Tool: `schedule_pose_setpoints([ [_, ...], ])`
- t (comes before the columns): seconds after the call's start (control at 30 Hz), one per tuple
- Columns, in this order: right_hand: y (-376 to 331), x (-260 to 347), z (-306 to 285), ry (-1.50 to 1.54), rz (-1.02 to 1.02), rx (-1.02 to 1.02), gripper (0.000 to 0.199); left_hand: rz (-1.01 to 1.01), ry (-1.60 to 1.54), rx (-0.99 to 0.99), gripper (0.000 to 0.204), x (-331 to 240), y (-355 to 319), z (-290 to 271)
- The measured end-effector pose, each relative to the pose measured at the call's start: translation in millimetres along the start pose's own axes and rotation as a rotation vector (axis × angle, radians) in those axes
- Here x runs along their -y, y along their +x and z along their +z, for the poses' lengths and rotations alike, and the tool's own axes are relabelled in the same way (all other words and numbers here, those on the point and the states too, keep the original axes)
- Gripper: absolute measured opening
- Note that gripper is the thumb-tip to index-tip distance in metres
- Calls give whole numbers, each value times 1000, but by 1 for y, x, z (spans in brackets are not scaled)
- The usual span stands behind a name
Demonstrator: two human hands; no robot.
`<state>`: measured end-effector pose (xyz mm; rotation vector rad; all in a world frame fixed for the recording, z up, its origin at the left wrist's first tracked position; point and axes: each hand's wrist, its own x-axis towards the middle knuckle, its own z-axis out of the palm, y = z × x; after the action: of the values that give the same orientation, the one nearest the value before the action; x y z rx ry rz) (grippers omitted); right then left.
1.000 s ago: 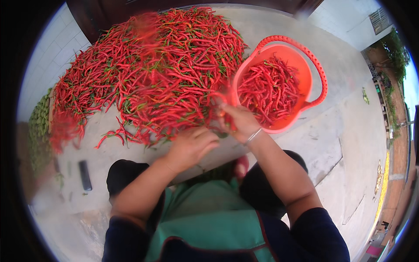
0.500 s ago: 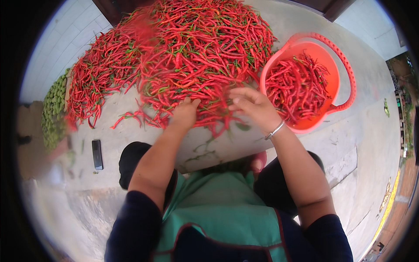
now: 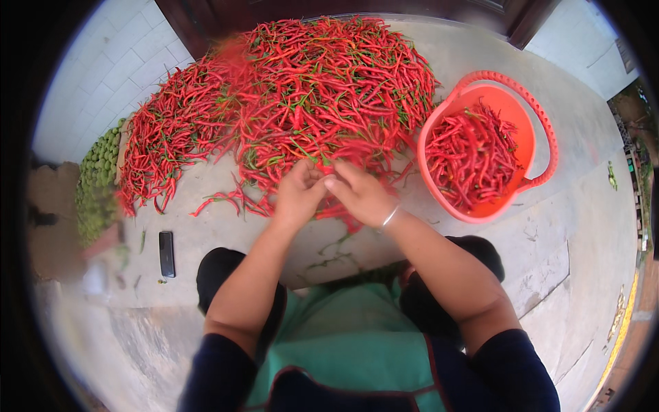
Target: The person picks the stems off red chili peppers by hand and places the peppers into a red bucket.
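Note:
My left hand (image 3: pixel 298 194) and my right hand (image 3: pixel 364 194), with a silver bangle at the wrist, meet over the near edge of a big heap of red chili peppers (image 3: pixel 336 75). Between their pinched fingertips is a red chili pepper (image 3: pixel 325 167) with a green stem; my fingers cover part of it. More peppers lie just below and around both hands. To the right of the heap stands a coral-red basket (image 3: pixel 439 187) with a braided-looking handle, partly filled with red chili peppers (image 3: pixel 473 151).
Left of my knees a black phone (image 3: pixel 167 254) lies on the concrete floor (image 3: pixel 549 226). Green produce (image 3: pixel 99 172) is piled at the far left, blurred at its near end. Behind the heap is a dark door frame (image 3: pixel 343 8). Green stem bits (image 3: pixel 333 253) lie before me.
My right hand has moved left from beside the basket to meet my left hand, and both now close on a pepper. The whole view has shifted slightly, so the scene sits lower.

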<state>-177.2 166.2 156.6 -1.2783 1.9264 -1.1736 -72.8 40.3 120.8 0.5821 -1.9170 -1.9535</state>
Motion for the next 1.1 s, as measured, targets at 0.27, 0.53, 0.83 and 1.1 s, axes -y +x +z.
schedule_pose_setpoints([
  [0.27, -2, -10, 18, -45, -125, -167, 32, -34, 349, 99, 9, -10, -19, -8],
  [0.53, -10, -20, -8, -47, -4, 325, 28, 607, 875, 177, 19, -43, -13, -19],
  [0.83, -21, -38, -16, -216, 66, 385, 33, 573, 1167, 304, 11, -19, -23, 5],
  [1.1, -20, -23, -6, -52, 221, 151, 27, 193, 890, -63, 12, -20, -16, 2],
])
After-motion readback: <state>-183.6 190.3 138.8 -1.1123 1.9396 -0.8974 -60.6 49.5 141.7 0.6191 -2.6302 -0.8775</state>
